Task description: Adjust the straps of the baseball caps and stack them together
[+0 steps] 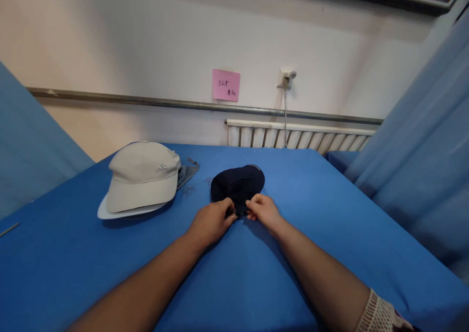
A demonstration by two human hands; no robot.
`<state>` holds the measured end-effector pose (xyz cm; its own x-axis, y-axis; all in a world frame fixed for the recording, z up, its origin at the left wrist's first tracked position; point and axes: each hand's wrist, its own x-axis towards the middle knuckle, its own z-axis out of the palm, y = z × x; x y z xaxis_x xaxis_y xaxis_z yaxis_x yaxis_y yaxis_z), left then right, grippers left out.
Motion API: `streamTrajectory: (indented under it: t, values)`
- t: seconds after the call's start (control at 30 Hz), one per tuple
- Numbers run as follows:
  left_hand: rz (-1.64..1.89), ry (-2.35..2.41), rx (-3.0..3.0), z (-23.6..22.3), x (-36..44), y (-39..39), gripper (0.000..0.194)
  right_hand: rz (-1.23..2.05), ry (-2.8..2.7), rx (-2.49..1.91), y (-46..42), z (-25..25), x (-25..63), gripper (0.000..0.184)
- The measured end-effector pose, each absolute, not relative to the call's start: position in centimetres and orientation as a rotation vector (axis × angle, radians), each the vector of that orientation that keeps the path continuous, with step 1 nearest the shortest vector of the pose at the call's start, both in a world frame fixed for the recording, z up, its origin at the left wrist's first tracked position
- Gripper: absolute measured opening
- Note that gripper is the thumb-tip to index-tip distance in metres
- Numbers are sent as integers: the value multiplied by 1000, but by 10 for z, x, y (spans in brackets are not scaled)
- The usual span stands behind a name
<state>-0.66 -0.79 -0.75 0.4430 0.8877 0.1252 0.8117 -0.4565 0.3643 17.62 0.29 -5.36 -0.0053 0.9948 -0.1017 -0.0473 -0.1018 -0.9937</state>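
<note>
A dark navy cap [234, 181] lies on the blue table in front of me, its rounded far end turned to the back right. My left hand [216, 218] pinches the near edge of the cap from the left, thumb and fingers closed. On the other side of that edge, my right hand [264, 211] grips the cap between thumb and bent fingers. A small shiny bit shows beside the left fingertips; what it is, I cannot make out. To the left sits a stack of caps, topped by a beige cap [144, 168] with a small logo.
Under the beige cap a pale brim [106, 212] and a grey strap [190, 168] stick out. A thin stick [10, 229] lies at the blue table's [234, 283] left edge. Behind are a radiator [267, 134], a metal pipe [154, 100] and a plugged socket [285, 78]. Blue curtains [432, 141] hang at both sides.
</note>
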Motion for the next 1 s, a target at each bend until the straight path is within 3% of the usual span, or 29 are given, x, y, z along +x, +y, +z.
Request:
streamTrajectory:
  t: [0.17, 0.33, 0.43, 0.53, 0.67, 1.0]
  values:
    - [600, 1434, 2304, -5, -5, -8, 11, 1476, -1011, -1282, -5, -42, 178, 35]
    - [868, 1372, 1949, -8, -5, -1, 16, 1977, -909, -1149, -17, -27, 182, 70]
    - [961, 1311, 1770, -12, -4, 3, 18, 2112, -862, -932, -24, -27, 176, 51]
    - [960, 1258, 1716, -14, -4, 4, 19, 1958, -666, -805, -28, -35, 165, 25]
    - [882, 1220, 1834, -13, -4, 4, 18, 1778, -463, -761, -27, -43, 156, 23]
    - [849, 1171, 1857, -8, -4, 2, 26, 1707, -470, -793, -21, -46, 158, 28]
